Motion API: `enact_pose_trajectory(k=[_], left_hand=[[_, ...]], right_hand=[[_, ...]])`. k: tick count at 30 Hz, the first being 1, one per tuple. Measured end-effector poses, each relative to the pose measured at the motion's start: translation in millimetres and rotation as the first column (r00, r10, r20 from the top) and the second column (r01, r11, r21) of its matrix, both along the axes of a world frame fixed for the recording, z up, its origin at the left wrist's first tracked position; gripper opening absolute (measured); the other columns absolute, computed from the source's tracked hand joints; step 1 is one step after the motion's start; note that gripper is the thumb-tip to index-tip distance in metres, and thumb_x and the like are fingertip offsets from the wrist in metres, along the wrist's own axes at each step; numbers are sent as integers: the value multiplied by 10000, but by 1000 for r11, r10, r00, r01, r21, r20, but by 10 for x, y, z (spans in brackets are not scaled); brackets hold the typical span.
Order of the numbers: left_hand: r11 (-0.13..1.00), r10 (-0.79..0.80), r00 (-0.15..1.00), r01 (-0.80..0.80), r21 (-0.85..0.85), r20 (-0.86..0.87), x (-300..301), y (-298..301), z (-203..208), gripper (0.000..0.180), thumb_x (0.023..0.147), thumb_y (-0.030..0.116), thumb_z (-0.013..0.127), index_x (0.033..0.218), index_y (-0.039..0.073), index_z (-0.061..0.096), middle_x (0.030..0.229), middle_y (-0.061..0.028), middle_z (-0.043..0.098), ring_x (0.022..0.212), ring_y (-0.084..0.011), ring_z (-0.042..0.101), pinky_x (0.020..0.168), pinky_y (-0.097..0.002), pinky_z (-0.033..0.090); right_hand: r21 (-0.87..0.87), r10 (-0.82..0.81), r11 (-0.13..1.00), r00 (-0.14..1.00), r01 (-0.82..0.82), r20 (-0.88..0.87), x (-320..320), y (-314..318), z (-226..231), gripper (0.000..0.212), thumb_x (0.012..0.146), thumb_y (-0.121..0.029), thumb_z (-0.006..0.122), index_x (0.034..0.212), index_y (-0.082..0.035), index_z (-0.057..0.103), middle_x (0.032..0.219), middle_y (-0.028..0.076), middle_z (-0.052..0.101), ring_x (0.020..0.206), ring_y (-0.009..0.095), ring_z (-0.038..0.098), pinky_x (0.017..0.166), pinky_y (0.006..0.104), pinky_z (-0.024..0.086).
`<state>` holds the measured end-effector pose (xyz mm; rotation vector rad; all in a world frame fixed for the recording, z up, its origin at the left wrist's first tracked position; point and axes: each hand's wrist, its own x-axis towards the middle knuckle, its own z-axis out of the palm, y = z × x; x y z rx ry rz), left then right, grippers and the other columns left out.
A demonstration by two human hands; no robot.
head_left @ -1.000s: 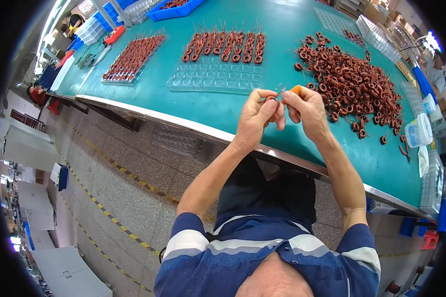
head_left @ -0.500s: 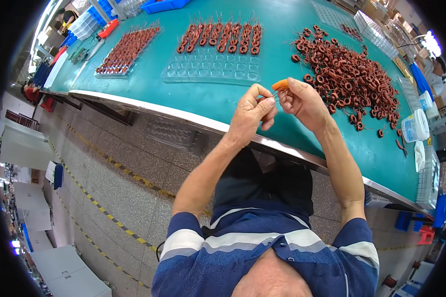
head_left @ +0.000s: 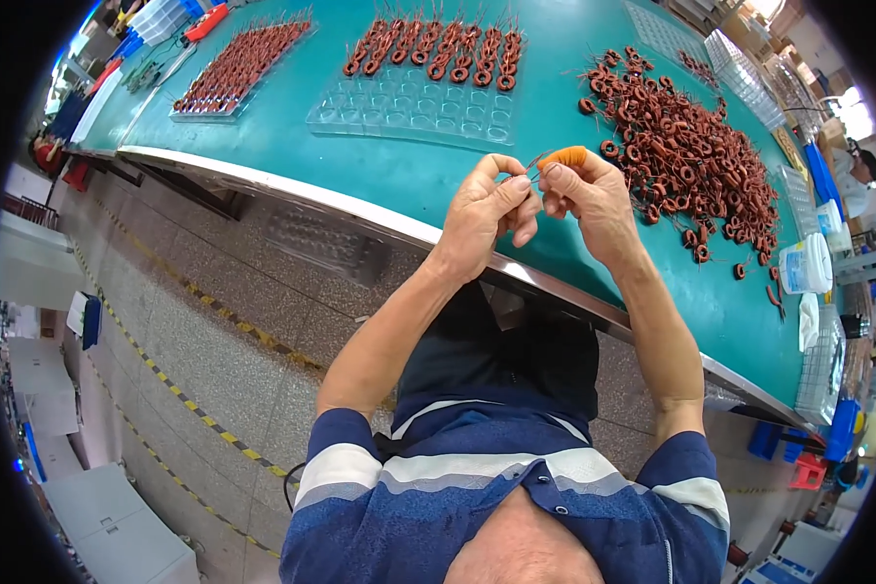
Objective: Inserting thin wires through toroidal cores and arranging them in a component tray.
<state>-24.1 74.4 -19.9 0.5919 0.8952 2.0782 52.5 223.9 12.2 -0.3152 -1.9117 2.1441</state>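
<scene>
Green tabletop (head_left: 555, 102) spread right across the scene, and look at the right side: a big loose heap of red-brown wound rings (head_left: 696, 161), leads poking out every way. Left of it lies a clear cupped tray (head_left: 389, 128), far rows full of the same rings, near cups showing green through the plastic. Further left, a second clear tray (head_left: 202, 118), slanting away, carries rings packed in rows. Now the hands, close together over the near part of the table: the left hand (head_left: 487, 212) curled, thumb and forefinger pinching at the tips, the rest folded below; the right hand (head_left: 594, 202) just beside it, thumb and forefinger pinching too. Off to the right, a white tub (head_left: 806, 267), with red-handled pliers (head_left: 775, 298) near it. Smaller again, an orange cover (head_left: 566, 156) on the right forefinger. And finest of all, thin wires (head_left: 533, 169), caught between the two pinches above the green; what they join onto is mostly hidden by the left fingers.
</scene>
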Motion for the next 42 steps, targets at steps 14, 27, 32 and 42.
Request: enact_pose_trajectory(k=[14, 27, 32, 42], left_hand=[[966, -237, 953, 209, 155, 187, -161, -173, 69, 136, 981, 171, 485, 946, 41, 468, 661, -36, 441, 461, -128, 415, 421, -248, 331], [901, -405, 890, 351, 254, 209, -145, -72, 116, 114, 981, 156, 470, 933, 53, 473, 652, -33, 434, 439, -119, 397, 398, -240, 328], [967, -252, 948, 239, 91, 194, -159, -111, 205, 110, 968, 163, 497, 934, 60, 479, 640, -21, 427, 436, -101, 382, 380, -235, 314], [980, -177, 967, 156, 122, 185, 5, -73, 80, 150, 969, 209, 517, 972, 78, 443, 658, -20, 424, 473, -126, 432, 412, -254, 357]], right_hand=[[-94, 199, 971, 960, -221, -196, 60, 100, -12, 300, 950, -210, 583, 1182, -21, 574, 882, 62, 618, 679, 129, 575, 588, 251, 443], [18, 152, 988, 946, -153, -285, -28, 83, -76, 292, 960, -252, 576, 1023, 20, 660, 947, 74, 662, 808, 118, 595, 732, 267, 475], [-145, 141, 976, 979, -162, -147, -129, 42, -36, 325, 982, -274, 532, 985, 31, 647, 874, 60, 634, 726, 111, 546, 701, 266, 454], [137, 5, 990, 977, 25, -215, 143, -135, 12, 174, 919, -147, 603, 972, 18, 617, 738, 33, 593, 646, 110, 547, 587, 227, 427]])
